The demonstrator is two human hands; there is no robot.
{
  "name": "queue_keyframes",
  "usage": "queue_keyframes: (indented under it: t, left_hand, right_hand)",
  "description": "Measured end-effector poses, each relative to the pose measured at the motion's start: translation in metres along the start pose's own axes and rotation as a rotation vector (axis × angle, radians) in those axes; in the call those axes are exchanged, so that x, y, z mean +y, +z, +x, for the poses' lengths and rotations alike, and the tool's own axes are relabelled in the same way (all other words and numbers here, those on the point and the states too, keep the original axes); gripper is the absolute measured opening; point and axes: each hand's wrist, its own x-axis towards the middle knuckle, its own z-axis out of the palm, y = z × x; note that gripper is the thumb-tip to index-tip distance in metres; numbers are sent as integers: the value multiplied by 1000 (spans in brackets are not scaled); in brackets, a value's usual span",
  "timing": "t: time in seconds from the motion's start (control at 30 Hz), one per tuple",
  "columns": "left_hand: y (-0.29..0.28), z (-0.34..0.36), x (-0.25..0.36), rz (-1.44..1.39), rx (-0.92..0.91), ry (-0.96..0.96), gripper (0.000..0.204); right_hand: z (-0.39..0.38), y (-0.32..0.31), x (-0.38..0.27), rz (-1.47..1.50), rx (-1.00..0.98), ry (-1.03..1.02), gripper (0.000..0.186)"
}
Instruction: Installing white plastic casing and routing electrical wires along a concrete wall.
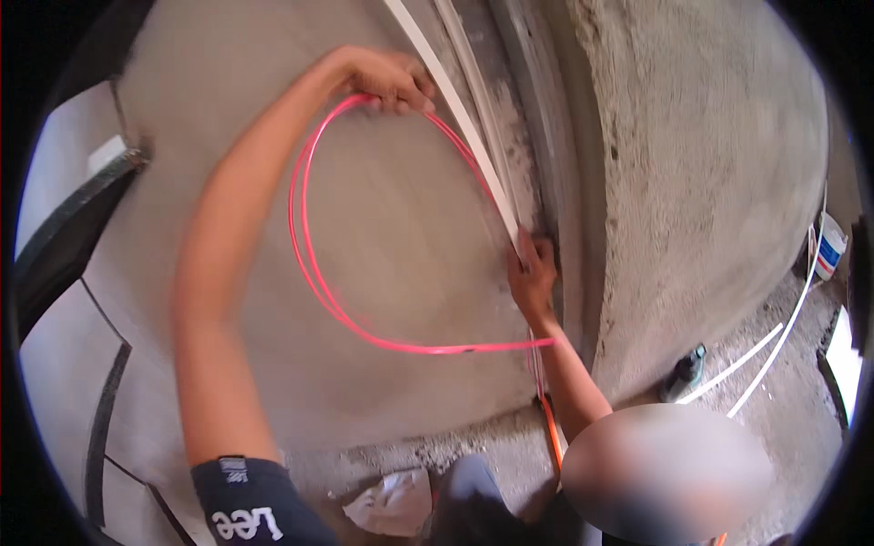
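Observation:
At the top, my left hand [391,82] is closed round a loop of pinkish-red wire [314,250]; the hand is slightly blurred. The doubled wire hangs in a wide loop in front of the grey wall. One stretch runs down behind a long, narrow white strip [460,114]; another crosses to my right forearm. My right hand [533,278] pinches the lower part of the strip beside a groove [546,155] in the wall. Below that hand, thin wires reach down to an orange conduit [552,432]. A blurred oval hides the lower end of my right arm.
Rough cement wall [710,164] bulges out to the right of the groove. On the floor at right lie white strips [774,350], a dark bottle [685,373] and a white-and-blue tub [829,250]. Crumpled paper [391,502] lies near my knee; pale panels [68,364] stand left.

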Motion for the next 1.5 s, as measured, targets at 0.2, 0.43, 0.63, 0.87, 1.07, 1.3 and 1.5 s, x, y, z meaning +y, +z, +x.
queue_keyframes:
  t: [0.2, 0.43, 0.63, 0.87, 1.07, 1.3, 1.5]
  left_hand:
    - [37, -1, -56, -1712, -134, 325, 24]
    - [117, -8, -39, -1977, 136, 1137, 42]
    - [116, 12, -29, -1702, 682, 1160, 34]
    - [27, 6, 6, -818, 1078, 242, 15]
    - [0, 4, 7, 74, 838, 342, 36]
    - [110, -52, 38, -55, 227, 776, 57]
    - [205, -63, 42, 638, 591, 1028, 40]
  right_hand:
    - [2, 8, -20, 51, 158, -63, 39]
    - [7, 8, -13, 51, 125, -86, 40]
    - [9, 7, -15, -56, 139, -177, 41]
    - [3, 6, -12, 47, 2, 18, 43]
    - [2, 14, -3, 72, 116, -148, 41]
    - [7, 4, -16, 61, 39, -18, 45]
    - [6, 8, -15, 111, 21, -17, 49]
